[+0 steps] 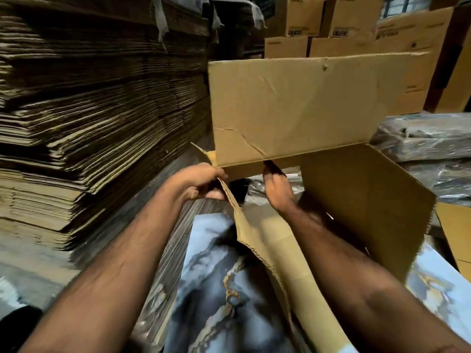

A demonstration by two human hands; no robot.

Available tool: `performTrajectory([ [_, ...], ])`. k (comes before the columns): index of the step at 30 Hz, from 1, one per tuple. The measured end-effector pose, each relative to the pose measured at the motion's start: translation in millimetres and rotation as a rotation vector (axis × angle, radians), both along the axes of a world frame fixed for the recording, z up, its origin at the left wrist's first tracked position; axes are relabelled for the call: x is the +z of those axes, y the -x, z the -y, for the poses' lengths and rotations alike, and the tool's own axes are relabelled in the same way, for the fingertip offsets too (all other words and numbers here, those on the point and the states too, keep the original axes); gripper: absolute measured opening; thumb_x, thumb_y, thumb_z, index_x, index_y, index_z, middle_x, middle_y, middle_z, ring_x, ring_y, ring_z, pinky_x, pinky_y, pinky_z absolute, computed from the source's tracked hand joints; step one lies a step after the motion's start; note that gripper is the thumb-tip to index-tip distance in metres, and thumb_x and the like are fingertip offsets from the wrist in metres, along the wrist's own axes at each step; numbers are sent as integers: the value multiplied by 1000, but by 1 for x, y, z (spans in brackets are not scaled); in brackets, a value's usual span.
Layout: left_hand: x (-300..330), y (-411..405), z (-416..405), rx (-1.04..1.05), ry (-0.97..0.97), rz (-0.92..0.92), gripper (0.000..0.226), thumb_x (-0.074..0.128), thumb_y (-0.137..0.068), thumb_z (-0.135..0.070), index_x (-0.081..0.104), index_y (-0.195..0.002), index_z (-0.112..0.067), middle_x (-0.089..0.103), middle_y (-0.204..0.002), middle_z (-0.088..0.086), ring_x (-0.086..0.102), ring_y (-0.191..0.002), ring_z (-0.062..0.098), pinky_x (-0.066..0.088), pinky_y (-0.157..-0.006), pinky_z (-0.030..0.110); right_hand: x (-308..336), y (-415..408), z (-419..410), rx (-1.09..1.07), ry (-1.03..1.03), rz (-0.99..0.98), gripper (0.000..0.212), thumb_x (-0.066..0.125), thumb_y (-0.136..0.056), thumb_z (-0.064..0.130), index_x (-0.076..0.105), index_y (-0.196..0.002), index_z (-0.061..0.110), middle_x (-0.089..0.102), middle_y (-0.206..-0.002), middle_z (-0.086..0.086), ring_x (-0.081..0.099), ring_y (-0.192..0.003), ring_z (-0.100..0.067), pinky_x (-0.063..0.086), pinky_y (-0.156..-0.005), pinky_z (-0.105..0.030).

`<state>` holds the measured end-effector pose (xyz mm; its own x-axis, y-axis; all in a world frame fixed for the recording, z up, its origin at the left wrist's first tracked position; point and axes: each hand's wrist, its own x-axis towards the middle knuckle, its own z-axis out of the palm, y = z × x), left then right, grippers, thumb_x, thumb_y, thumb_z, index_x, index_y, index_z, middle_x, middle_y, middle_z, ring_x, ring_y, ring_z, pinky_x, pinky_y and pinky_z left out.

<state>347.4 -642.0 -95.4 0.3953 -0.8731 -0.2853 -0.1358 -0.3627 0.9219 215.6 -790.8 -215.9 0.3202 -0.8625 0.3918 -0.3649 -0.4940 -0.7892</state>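
L hand (201, 183) curls fingers + thumb round the raw top edge of the near-left flap (257, 240) of the corrugated carton (331, 171), a firm pinch. R hand (277, 189) reaches inside the carton, fingers stretched up to the crease under the far flap (293, 108). The tips sit in shadow, so can't tell if they press flat or pinch the board.

The carton is half-opened and stands on marble-print tiles (216, 289) right in front of the person. Its far flap is upright and its right wall (377, 212) is swung out.

The step looks like squaring the carton up. To do it well:
- Pull the L flap outward w/ steady tension, not a jerk, as its serrated edge looks easy to tear.
- Run the R hand along the crease so it folds on the score line, not across the wrinkles already in the far flap.
- Keep the base flat on the tiles so the corners set at right angles.

Writing: the printed boxes (302, 19) at the back carry dark label blocks, too blurred to read. No brand is legible on the carton, on the stack of flattened cartons (89, 110) at left, or on the plastic-wrapped bundles (420, 141) at right.
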Motion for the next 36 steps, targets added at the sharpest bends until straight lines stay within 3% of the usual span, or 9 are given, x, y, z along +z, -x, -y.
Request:
performTrajectory([
  [5,36,17,-11,-48,-38,30,29,39,-102,-3,47,-74,-1,57,-44,6,59,-37,14,49,-37,21,-19,-30,19,77,322,-591,68,47,-100,39,13,-158,27,-4,-165,-12,0,-153,-28,9,-122,-48],
  [8,57,22,-23,-61,-46,126,32,36,-101,-2,50,-73,-6,56,-41,-1,55,-34,5,43,-34,15,-13,-38,33,114,115,-772,71,42,-100,50,8,-158,27,4,-166,-7,4,-152,-30,10,-119,-56],
  [13,64,7,-28,111,74,302,37,30,-103,0,45,-70,-9,53,-46,1,47,-26,0,39,-34,12,10,-42,28,230,14,-382,68,51,-102,33,21,-154,0,20,-161,-20,22,-147,-36,22,-117,-41],
  [17,35,-15,-6,196,4,53,36,33,-104,-6,42,-69,-10,45,-36,-1,43,-23,5,35,-25,17,19,-44,-7,292,-165,120,46,58,-98,7,45,-141,0,50,-141,-15,46,-128,-25,32,-96,-18],
  [22,-13,-22,22,272,71,-211,34,35,-100,-3,41,-68,-13,45,-35,-2,48,-27,8,46,-31,21,15,-14,-1,220,-321,267,41,57,-97,7,53,-138,7,57,-136,-8,57,-118,-23,46,-105,-43],
  [25,-39,-12,34,280,173,-351,34,31,-100,2,45,-73,-12,51,-38,-1,52,-32,6,49,-35,22,9,24,8,87,-363,233,23,56,-95,12,68,-115,7,67,-120,-14,61,-110,-28,48,-102,-45],
  [27,-57,-5,41,282,229,-429,31,31,-98,6,51,-79,-9,60,-45,2,59,-38,8,51,-38,23,5,45,5,-72,-506,459,21,52,-91,13,71,-99,10,71,-102,-11,64,-105,-32,50,-98,-49],
  [31,-89,9,53,303,321,-589,26,34,-99,6,53,-89,-9,65,-73,12,66,-49,12,56,-45,27,2,78,-15,-89,-716,913,44,32,-102,37,66,-106,9,70,-105,-11,64,-110,-32,55,-78,-39],
  [36,-128,34,54,235,343,-685,27,33,-100,8,51,-96,-12,63,-85,11,67,-62,18,56,-46,29,-5,112,-24,-66,-861,1032,103,29,-82,86,35,-149,9,48,-138,-15,61,-111,-39,59,-77,-49],
])
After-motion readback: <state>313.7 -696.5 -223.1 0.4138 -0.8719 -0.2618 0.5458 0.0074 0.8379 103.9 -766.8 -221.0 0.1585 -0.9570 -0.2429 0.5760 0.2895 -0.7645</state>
